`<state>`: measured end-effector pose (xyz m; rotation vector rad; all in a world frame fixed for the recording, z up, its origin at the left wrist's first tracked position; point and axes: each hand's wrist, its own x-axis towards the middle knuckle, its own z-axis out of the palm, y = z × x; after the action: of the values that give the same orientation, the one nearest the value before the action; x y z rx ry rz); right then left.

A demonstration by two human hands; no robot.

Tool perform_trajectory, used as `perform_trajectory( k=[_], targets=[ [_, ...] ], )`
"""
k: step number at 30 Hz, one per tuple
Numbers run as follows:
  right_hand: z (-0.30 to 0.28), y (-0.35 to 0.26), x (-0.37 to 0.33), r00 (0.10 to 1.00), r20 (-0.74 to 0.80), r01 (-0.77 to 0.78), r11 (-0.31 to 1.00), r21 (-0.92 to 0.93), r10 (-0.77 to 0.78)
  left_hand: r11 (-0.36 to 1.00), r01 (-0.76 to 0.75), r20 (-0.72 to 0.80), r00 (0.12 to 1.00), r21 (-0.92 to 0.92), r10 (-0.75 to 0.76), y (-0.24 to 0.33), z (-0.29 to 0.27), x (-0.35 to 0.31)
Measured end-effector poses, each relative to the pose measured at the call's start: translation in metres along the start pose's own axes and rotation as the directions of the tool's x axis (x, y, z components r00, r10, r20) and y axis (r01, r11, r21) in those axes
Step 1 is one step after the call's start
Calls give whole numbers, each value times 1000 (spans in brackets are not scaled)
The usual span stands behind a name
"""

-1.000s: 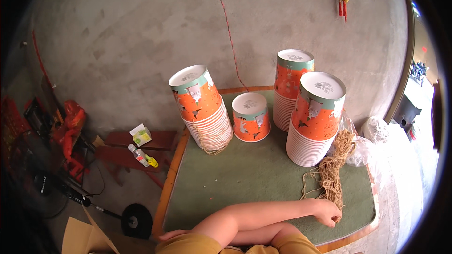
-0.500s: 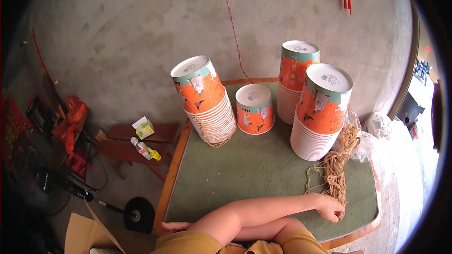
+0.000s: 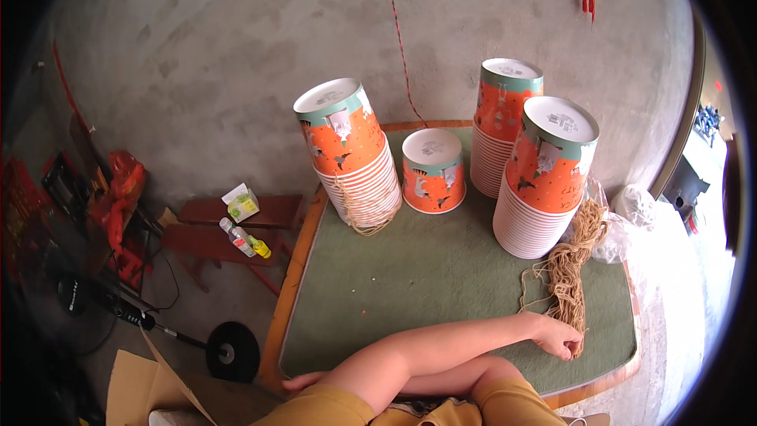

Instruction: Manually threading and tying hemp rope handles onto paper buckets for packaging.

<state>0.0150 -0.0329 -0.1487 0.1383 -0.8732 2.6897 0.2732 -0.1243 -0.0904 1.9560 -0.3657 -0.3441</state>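
My forearms are crossed at the table's near edge. My left hand [image 3: 558, 338], reaching over to the right, is closed at the near end of a long bundle of tan twine [image 3: 569, 284], its fingers on the strands. My right hand [image 3: 303, 381] pokes out at the left from under the left arm; its fingers look stretched out, the rest is hidden. Beside the twine stands a tall stack of upside-down orange paper buckets [image 3: 548, 166]. Another stack [image 3: 511, 110] is behind it. On the left, a leaning stack [image 3: 347, 150] has twine looped around it. One short bucket [image 3: 434, 177] sits between.
The green-topped table [image 3: 418, 276] has a wooden rim. Plastic bags [image 3: 611, 237] lie at its right edge. Left of it, a red bench [image 3: 213, 248] carries a tissue pack [image 3: 242, 203] and bottles [image 3: 240, 239]. An open cardboard box [image 3: 142, 386] and a round black base [image 3: 233, 353] are lower left.
The view has shifted slightly, so the table and stacks sit a little higher and farther right. My left hand stays at the twine's near end; the arms remain crossed.
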Motion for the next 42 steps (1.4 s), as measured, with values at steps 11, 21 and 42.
perform_trajectory(
  k=[11,21,42],
  targets=[
    [8,-56,-15,903,-234,325,930,-173,-359,879,-7,-231,964,477,133,13,13,-105],
    [4,-129,-130,-133,-272,-71,283,-956,-953,804,317,-855,49,503,516,-29,1,-218],
    [28,-244,-163,256,125,-893,-284,-349,-959,976,168,-984,-84,141,157,-72,-15,-209]
  ],
)
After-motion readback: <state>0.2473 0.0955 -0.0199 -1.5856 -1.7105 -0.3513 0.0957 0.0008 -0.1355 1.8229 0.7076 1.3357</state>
